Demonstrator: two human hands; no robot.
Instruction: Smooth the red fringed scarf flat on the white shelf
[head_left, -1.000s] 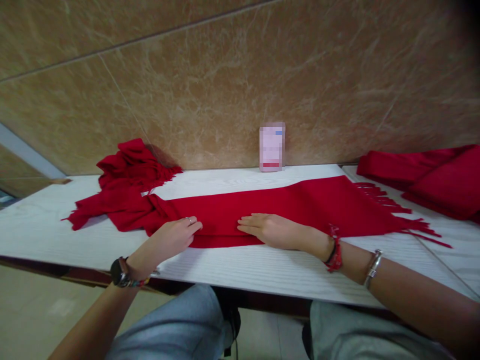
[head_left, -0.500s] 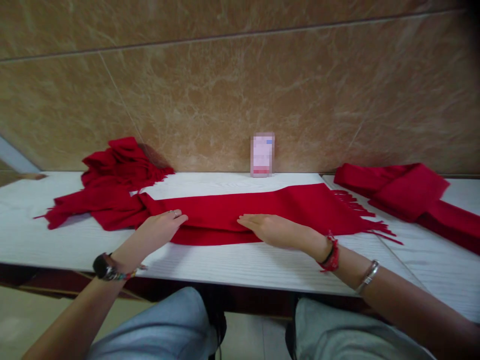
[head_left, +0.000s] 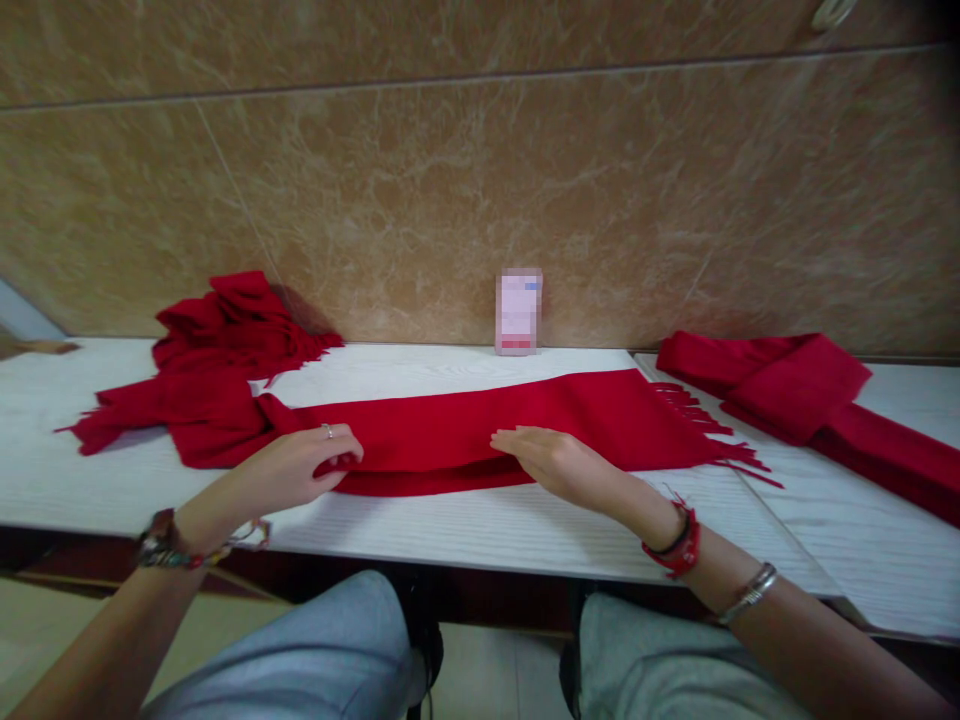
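A red fringed scarf [head_left: 450, 425] lies lengthwise across the white tabletop, folded lengthwise with its near fold slightly parted. Its fringe spreads at the right end, and its left end runs into rumpled red cloth. My left hand [head_left: 304, 465] has its fingers curled and thumb pinching the scarf's near edge, left of the middle. My right hand [head_left: 559, 462] rests on the scarf right of the middle, fingers stretched out and fairly flat; its thumb is hidden.
A crumpled red scarf [head_left: 232, 325] is heaped at the back left. Another folded red scarf [head_left: 802, 385] lies at the right. A blurred pinkish phone-shaped object [head_left: 518, 312] leans on the tiled wall [head_left: 450, 200]. The white table [head_left: 480, 535] has its front edge near my knees.
My left hand has shifted slightly left and its fingers have curled at the scarf's near edge. The gap along the fold looks a little wider. My right hand stays nearly in place.
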